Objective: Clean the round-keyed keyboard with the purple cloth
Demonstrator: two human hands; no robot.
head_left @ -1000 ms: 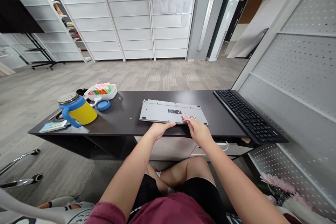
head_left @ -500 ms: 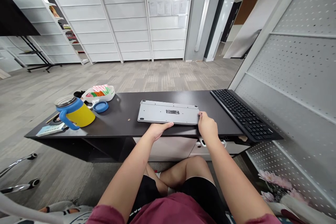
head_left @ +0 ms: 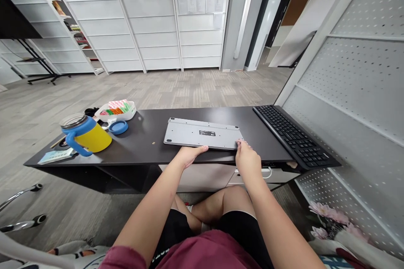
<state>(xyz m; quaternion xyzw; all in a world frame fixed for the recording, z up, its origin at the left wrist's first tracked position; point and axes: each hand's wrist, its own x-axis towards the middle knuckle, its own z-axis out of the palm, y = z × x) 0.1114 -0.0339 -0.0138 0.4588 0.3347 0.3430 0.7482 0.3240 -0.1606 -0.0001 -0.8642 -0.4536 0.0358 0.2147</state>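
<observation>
A slim keyboard (head_left: 186, 132) lies face down on the dark tabletop, its silver underside up, with a black label in the middle and dark feet at the corners. My left hand (head_left: 191, 155) grips its near edge, thumb on top and fingers underneath. At the near right corner, my right hand (head_left: 248, 156) is closed, its bent fingers touching that corner. The hand covers the corner, so the foot there is hidden. To the right, a larger black keyboard (head_left: 290, 134) lies keys up, slanting along the table's end.
On the left stand a yellow and blue mug (head_left: 94, 136), a blue lid (head_left: 118, 127) and a white basket (head_left: 129, 112) of colourful packets. A small light-blue booklet (head_left: 57, 156) lies near the front left edge. A white perforated panel (head_left: 356, 84) rises on the right.
My right fingers have shifted slightly inward and curled more at the keyboard's corner. My left hand keeps its grip. The camera view has tilted down a little.
</observation>
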